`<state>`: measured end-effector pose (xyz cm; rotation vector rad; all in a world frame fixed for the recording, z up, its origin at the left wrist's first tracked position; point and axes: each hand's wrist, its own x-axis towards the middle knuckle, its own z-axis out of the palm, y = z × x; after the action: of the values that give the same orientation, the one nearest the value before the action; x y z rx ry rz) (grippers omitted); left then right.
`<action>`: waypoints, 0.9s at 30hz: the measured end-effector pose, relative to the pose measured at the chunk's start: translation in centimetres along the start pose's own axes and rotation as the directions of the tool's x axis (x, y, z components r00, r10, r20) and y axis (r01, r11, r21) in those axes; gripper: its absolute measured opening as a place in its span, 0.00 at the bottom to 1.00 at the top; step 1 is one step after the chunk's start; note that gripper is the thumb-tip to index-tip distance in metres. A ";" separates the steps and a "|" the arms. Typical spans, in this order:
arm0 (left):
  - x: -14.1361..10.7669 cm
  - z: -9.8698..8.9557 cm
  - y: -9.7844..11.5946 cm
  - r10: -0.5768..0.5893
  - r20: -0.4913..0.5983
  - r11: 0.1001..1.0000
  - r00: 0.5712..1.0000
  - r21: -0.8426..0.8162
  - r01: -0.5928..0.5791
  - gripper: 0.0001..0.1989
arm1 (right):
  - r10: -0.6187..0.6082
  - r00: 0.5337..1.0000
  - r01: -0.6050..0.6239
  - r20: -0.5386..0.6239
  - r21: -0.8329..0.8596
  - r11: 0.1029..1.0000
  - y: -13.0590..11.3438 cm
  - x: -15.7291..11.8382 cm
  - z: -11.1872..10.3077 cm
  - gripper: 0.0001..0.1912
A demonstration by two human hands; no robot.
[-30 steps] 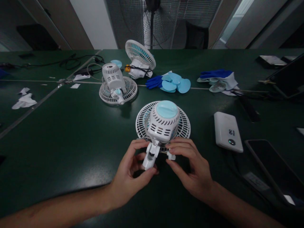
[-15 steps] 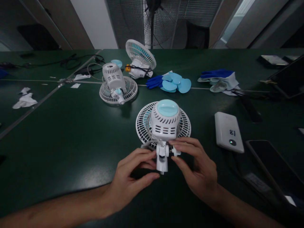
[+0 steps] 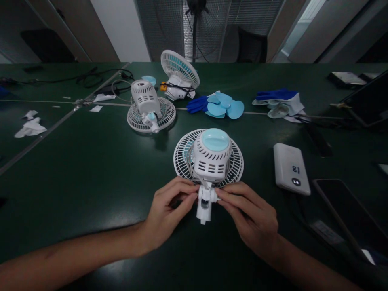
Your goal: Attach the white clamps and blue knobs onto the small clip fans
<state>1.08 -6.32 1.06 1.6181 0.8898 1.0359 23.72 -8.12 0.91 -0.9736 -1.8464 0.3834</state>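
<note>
The fan [image 3: 209,159] lies grille-down on the counter [image 3: 91,169], mid-frame. Left hand [image 3: 165,214] and right hand [image 3: 253,220] pinch its bracket [image 3: 205,202] from either side, fingers nearly closed. Best to grip evenly and keep the grille flat against the counter.

I sit at a dark green counter [image 3: 75,169] in dim light. Ahead stands a pedestal fan [image 3: 194,28] before what may be grey blinds [image 3: 251,16], beside a white wall [image 3: 121,28].

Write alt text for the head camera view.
Two bare hands, left hand and right hand, pinch the white bracket of a small white desk fan lying grille-down on a dark green table. Two more fans, loose blue blades and a white power bank lie around it.
</note>
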 end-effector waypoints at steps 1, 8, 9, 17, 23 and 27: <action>0.1 0.1 -0.1 0.021 0.003 1.000 1.000 -0.015 -0.021 0.08 | 0.008 1.000 -0.008 -0.007 0.011 1.000 0.0 0.1 0.0 0.21; 1.1 -0.6 -0.4 0.284 0.261 0.875 0.923 0.324 -0.361 0.21 | 0.108 0.994 -0.110 0.032 0.086 0.990 0.2 0.1 -0.1 0.14; 1.3 -0.8 -0.3 0.267 0.295 0.846 0.917 0.384 -0.370 0.18 | 0.128 0.991 -0.131 0.036 0.101 0.986 0.2 0.1 0.0 0.12; 1.8 -1.4 -0.5 0.287 0.393 0.665 0.874 0.574 -0.477 0.17 | 0.224 0.966 -0.250 0.132 0.227 0.941 0.7 -0.6 0.2 0.10; 2.2 -1.9 -0.5 0.314 0.435 0.649 0.844 0.551 -0.525 0.16 | -0.089 0.983 0.092 0.159 -0.013 0.996 1.3 -0.8 -0.3 0.25; 2.2 -1.8 -0.4 0.323 0.426 0.651 0.845 0.548 -0.525 0.15 | -0.030 0.992 0.032 0.119 -0.011 0.999 0.8 -0.3 -0.2 0.17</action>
<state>0.21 -3.61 1.45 2.6111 0.7015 0.7827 24.36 -7.87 0.34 -0.9475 -1.9712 0.4185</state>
